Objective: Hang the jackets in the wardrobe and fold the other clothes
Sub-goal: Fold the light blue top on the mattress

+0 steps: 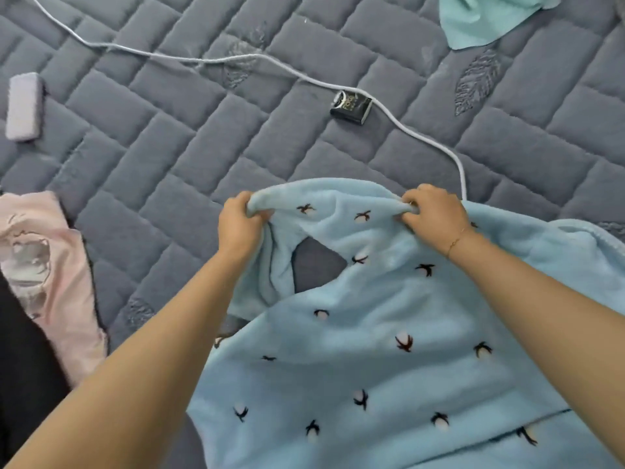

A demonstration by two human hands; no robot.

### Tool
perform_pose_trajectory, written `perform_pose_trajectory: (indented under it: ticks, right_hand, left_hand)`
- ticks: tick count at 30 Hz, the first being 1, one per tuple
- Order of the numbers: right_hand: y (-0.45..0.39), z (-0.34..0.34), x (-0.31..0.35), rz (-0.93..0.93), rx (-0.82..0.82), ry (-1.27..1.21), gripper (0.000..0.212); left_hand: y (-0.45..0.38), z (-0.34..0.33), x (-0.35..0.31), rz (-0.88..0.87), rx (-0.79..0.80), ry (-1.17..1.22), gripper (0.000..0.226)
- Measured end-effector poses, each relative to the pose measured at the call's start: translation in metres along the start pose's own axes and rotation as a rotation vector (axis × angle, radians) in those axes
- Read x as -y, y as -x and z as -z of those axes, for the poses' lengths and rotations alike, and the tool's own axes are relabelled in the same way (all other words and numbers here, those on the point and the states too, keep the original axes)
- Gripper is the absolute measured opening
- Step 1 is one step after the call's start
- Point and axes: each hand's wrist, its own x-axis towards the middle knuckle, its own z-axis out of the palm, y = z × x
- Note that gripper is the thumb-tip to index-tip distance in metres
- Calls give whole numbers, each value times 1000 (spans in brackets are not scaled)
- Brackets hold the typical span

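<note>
A: Here, on a grey quilted bed cover [176, 137], what lies at the left edge?

B: A pale rectangular case [25, 106] far left, a pink garment [57, 265] below it over something dark. Mid-bed, a white cable [236, 59] runs past a small black box [351, 108]. A mint cloth [487, 18] sits at the top right corner.

A: And the hands?

B: The left hand [238, 228] is curled round a bunched fold of the light-blue fleece garment [389, 333]; the right hand [434, 211] pinches the same top edge further right. Both are clamped on it, with the edge raised between them.

A: Where is the garment?

B: Spread across the near right of the bed, under both forearms.

A: How will it handle?

B: Likely soft, plush, light and limp, so it sags between grips. Holding the top edge at two well-separated points seems sound for folding.
</note>
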Motion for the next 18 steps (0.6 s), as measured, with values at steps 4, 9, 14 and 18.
perform_pose_trajectory:
  ticks: [4,9,14,18]
  right_hand:
    - [-18,16,4,-252,-391,-301,19]
    - [13,-6,29,-242,-271,-450,50]
    - [125,-66,78,-133,-218,-555,40]
    - [226,-129,118,-291,-11,-774,28]
  left_hand:
    - [-41,9,-56,-300,-27,-12,41]
    - [-9,12,-23,-279,93,-25,51]
    - [75,35,103,5,437,-332,39]
    - [106,67,166,74,660,-385,23]
